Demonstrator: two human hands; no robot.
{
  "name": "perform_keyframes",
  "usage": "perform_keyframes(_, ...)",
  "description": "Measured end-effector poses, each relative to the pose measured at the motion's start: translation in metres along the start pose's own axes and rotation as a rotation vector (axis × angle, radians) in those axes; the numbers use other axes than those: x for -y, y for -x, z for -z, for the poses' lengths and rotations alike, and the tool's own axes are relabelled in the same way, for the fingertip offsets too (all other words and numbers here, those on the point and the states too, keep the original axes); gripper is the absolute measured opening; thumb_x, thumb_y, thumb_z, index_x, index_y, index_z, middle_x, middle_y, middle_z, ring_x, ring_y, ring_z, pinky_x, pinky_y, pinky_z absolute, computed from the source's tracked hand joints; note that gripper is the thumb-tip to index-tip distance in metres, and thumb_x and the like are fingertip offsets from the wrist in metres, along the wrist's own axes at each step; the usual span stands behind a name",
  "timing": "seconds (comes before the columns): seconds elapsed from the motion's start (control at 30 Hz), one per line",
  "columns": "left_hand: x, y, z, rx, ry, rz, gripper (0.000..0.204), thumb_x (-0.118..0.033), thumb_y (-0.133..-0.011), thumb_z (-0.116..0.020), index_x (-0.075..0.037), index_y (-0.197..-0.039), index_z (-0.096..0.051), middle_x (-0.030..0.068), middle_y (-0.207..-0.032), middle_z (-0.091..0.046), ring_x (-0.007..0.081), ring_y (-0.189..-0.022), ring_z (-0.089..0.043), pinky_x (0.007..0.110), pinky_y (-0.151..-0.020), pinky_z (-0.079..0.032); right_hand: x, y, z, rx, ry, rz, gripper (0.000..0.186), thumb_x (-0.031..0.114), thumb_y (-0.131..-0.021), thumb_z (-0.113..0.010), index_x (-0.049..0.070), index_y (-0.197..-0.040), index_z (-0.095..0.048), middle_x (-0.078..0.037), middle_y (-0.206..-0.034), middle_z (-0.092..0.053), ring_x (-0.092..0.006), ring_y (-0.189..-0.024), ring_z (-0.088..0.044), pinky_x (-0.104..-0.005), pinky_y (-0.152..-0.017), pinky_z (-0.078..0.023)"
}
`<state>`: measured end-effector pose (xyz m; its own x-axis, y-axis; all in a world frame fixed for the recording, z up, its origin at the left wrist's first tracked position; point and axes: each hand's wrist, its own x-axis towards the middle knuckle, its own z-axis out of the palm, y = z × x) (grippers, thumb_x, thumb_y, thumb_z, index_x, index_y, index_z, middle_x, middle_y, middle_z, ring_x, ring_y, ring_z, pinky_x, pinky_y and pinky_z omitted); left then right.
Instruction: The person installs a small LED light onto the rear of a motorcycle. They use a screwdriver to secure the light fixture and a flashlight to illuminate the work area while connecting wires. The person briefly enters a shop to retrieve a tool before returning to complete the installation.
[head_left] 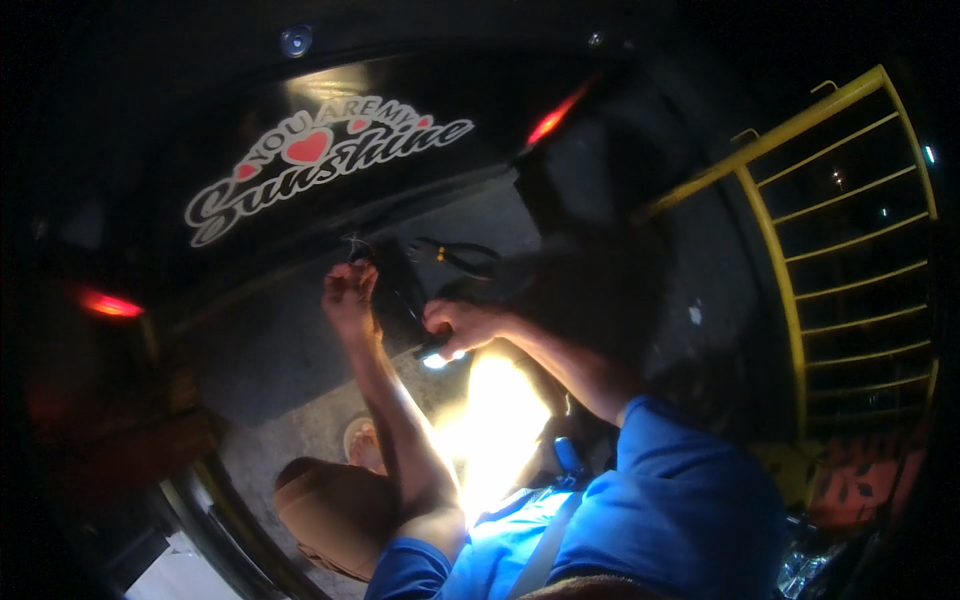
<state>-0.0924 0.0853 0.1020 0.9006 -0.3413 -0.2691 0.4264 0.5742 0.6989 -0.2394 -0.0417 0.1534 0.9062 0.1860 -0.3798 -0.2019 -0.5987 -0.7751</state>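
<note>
My left hand is closed in a pinch, with the ends of thin wires sticking out past its fingertips. Just to its right, my right hand grips a small dark flashlight. The lamp is lit, and its beam falls back on my blue shirt and lap in a white glare that hides details there. Beyond my right hand lies a pair of pliers with dark handles and a yellow mark near the pivot. Both hands are low, before a glossy black panel.
The black panel carries a lettered decal with a red heart. A red light glows at its right end, and another red light at the left. To the right stands a yellow metal rack with several bars. My bare knee area and foot are below.
</note>
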Motion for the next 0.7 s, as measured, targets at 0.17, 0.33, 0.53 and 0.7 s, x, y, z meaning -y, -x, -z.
perform_keyframes(0.17, -0.001, -0.001, 0.003, 0.021, -0.03, -0.001, 0.013, -0.002, -0.088, -0.066, -0.011, -0.087, -0.055, 0.0048, -0.082, -0.065, 0.0162, -0.078, -0.066, 0.034, -0.08, -0.054, -0.006, -0.003, -0.007, -0.041, -0.042, 0.017, 0.039, 0.023, -0.064, -0.076, -0.005, -0.085, -0.06, -0.013, -0.103, -0.051, -0.0264, -0.098, -0.052, -0.0339, -0.079, -0.045)
perform_keyframes(0.33, -0.001, 0.002, -0.001, 0.017, -0.045, 0.0, 0.013, -0.003, -0.087, -0.066, -0.01, -0.087, -0.056, 0.0049, -0.081, -0.064, 0.0171, -0.078, -0.066, 0.035, -0.081, -0.054, -0.008, 0.0, -0.006, -0.039, -0.04, 0.01, 0.041, 0.024, -0.063, -0.076, -0.005, -0.088, -0.062, -0.013, -0.104, -0.052, -0.0264, -0.096, -0.054, -0.0339, -0.078, -0.046)
perform_keyframes(0.53, 0.007, -0.001, -0.005, 0.0, -0.033, -0.002, 0.012, -0.002, -0.088, -0.065, -0.009, -0.09, -0.056, 0.0086, -0.087, -0.065, 0.0199, -0.08, -0.067, 0.037, -0.081, -0.055, -0.012, 0.002, -0.001, -0.037, -0.038, 0.0, 0.04, 0.023, -0.061, -0.075, -0.004, -0.088, -0.063, -0.013, -0.104, -0.052, -0.0265, -0.098, -0.053, -0.0347, -0.079, -0.046)
perform_keyframes(0.7, 0.016, -0.018, 0.029, 0.211, 0.13, -0.196, 0.013, -0.008, -0.091, -0.059, -0.003, -0.103, -0.057, 0.0185, -0.105, -0.063, 0.0323, -0.097, -0.065, 0.047, -0.088, -0.055, -0.016, -0.012, -0.002, -0.038, 0.055, 0.122, 0.046, 0.019, -0.062, -0.074, -0.003, -0.1, -0.062, -0.015, -0.119, -0.052, -0.027, -0.11, -0.052, -0.0354, -0.092, -0.045)
